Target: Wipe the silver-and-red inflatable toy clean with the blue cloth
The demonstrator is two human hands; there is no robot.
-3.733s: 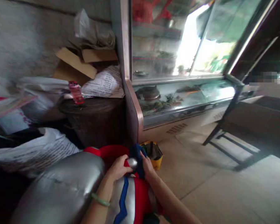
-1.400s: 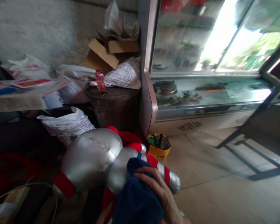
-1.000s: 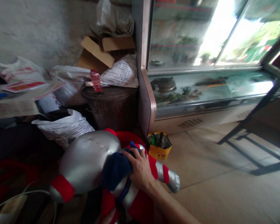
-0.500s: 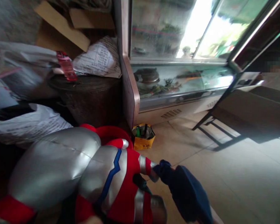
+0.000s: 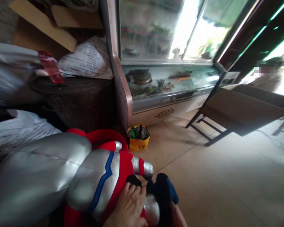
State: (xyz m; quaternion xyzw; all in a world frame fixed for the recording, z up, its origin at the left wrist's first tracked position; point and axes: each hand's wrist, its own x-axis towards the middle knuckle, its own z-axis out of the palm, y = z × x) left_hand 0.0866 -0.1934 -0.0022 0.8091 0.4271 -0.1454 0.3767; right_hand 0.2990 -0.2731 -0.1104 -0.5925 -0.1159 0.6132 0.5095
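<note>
A large stuffed toy [image 5: 90, 176] in silver and red, with a blue zigzag stripe, lies across the lower left. My left hand [image 5: 129, 201] rests on its lower body with the fingers curled around one of its legs. Just past those fingertips a small dark patch [image 5: 133, 180] shows between the toy's legs; what it is, I cannot make out. At the bottom, my right hand [image 5: 177, 214] grips a dark blue cloth [image 5: 164, 192] that hangs beside the toy's feet. Most of the right fingers are hidden by the cloth.
Behind the toy stand a red tub [image 5: 109, 136] and a dark barrel [image 5: 78, 104] with printed bags on it. A yellow bag [image 5: 139, 142] sits on the floor by a glass display case [image 5: 165, 85]. On the right are a table [image 5: 246, 107] and a person [image 5: 266, 78].
My left hand has come up onto the toy's leg. The blue cloth, stretched along my right arm before, is now bunched and has come away from the toy's foot. The view has shifted right.
</note>
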